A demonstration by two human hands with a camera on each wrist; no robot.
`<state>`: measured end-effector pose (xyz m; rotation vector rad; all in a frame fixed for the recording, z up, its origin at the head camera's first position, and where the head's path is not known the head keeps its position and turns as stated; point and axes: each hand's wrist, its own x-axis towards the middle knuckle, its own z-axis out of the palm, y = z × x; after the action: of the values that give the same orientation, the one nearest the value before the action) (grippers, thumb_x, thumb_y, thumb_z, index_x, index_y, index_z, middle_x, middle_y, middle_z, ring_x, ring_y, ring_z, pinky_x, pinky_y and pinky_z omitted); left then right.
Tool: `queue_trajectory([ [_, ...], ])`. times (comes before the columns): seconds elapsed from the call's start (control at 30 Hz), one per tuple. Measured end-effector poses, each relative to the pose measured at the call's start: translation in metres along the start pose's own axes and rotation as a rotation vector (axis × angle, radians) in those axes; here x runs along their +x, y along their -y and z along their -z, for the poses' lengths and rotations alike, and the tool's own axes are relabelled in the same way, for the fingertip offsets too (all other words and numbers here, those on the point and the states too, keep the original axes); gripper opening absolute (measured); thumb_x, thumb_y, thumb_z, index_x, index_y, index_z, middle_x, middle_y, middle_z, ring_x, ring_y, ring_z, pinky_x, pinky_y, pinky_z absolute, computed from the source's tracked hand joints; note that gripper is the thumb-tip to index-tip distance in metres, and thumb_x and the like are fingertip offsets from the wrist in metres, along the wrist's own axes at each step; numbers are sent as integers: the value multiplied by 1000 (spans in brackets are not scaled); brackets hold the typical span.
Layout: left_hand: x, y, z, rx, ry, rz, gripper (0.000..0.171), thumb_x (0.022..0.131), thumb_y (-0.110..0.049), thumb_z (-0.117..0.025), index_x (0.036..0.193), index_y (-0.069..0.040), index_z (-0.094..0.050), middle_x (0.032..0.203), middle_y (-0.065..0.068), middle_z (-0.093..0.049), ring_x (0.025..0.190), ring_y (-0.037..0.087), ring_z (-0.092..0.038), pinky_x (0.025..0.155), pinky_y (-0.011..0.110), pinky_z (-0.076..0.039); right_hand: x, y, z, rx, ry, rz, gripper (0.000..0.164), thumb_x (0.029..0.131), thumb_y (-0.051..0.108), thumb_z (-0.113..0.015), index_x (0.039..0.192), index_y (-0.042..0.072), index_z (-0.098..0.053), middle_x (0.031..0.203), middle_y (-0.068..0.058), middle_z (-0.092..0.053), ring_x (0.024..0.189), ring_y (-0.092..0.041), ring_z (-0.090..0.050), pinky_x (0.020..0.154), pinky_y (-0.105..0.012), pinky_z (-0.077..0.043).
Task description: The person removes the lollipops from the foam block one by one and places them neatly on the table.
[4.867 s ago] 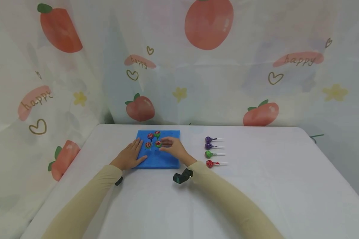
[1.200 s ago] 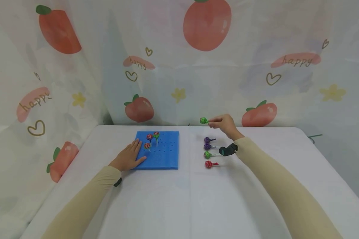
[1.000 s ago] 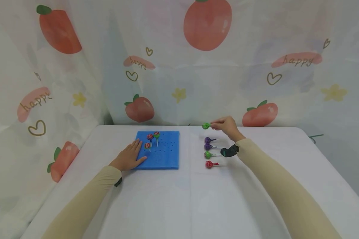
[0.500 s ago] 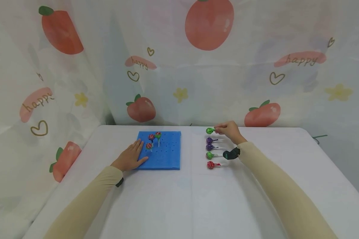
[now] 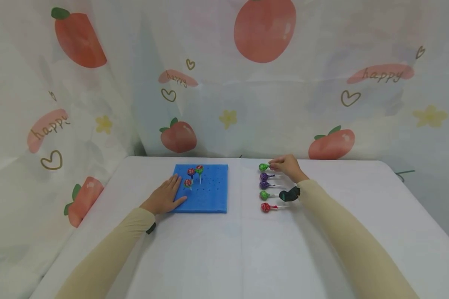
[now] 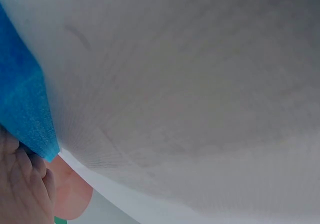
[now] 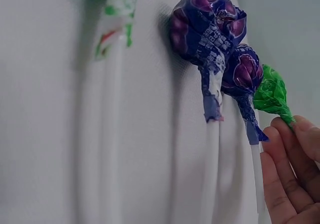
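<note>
At the back right of the table my right hand (image 5: 289, 167) pinches a green-wrapped lollipop (image 5: 263, 167) just behind its head. The right wrist view shows fingertips and thumb (image 7: 299, 129) on the twisted end of its wrapper (image 7: 272, 91); the stick is hidden by the hand. My left hand (image 5: 164, 197) rests flat on the left edge of a blue board (image 5: 205, 203) with small holes. Three lollipops stand upright in that board: a red and purple one (image 5: 191, 171), a red and green one (image 5: 199, 169), and another red and green one (image 5: 188, 182) nearer me.
In front of the held lollipop lie two purple lollipops (image 5: 264, 176), a green one (image 5: 264, 195) and a red one (image 5: 265, 207), in a column with sticks pointing right. A patterned curtain (image 5: 269, 120) hangs behind the white table (image 5: 209, 249).
The board held several lollipops earlier; now three. My right hand went from the board to the back right, then lowered the green lollipop toward the column's far end. My left hand stayed put.
</note>
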<state>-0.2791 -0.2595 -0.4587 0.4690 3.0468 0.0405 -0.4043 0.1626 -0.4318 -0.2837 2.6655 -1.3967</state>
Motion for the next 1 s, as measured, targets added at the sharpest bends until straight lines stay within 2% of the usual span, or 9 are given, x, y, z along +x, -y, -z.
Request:
queue_trajectory([
  [0.3, -1, -2, 1, 3, -3, -5, 81, 94, -51, -43, 148, 4, -17, 156, 23, -16, 145, 37, -15, 117, 48, -19, 1, -7, 1, -30, 3, 10, 27, 93, 7, -57, 114, -8, -64, 114, -27, -64, 101, -30, -66, 89, -38, -54],
  [0.57, -1, -3, 1, 5, -3, -4, 81, 94, -50, -43, 148, 5, -17, 155, 23, -16, 145, 37, -15, 117, 48, -20, 1, -10, 1, -19, 8, -9, 27, 93, 7, -57, 115, -8, -63, 118, -27, -62, 100, -22, -64, 86, -30, -54],
  [0.8, -1, -2, 0, 10, -1, -5, 81, 94, -50, -43, 148, 4, -18, 155, 23, -17, 145, 37, -15, 117, 48, -20, -2, -12, 4, -41, 13, -26, 29, 93, 8, -56, 117, -8, -61, 121, -27, -60, 106, -30, -63, 91, -37, -52],
  [1.0, -2, -1, 1, -1, -4, -4, 81, 94, -51, -43, 148, 4, -17, 156, 23, -16, 145, 37, -15, 118, 48, -19, -1, -16, 8, -63, -19, -50, 29, 93, 11, -57, 116, -6, -63, 120, -25, -62, 100, -22, -64, 90, -33, -52],
])
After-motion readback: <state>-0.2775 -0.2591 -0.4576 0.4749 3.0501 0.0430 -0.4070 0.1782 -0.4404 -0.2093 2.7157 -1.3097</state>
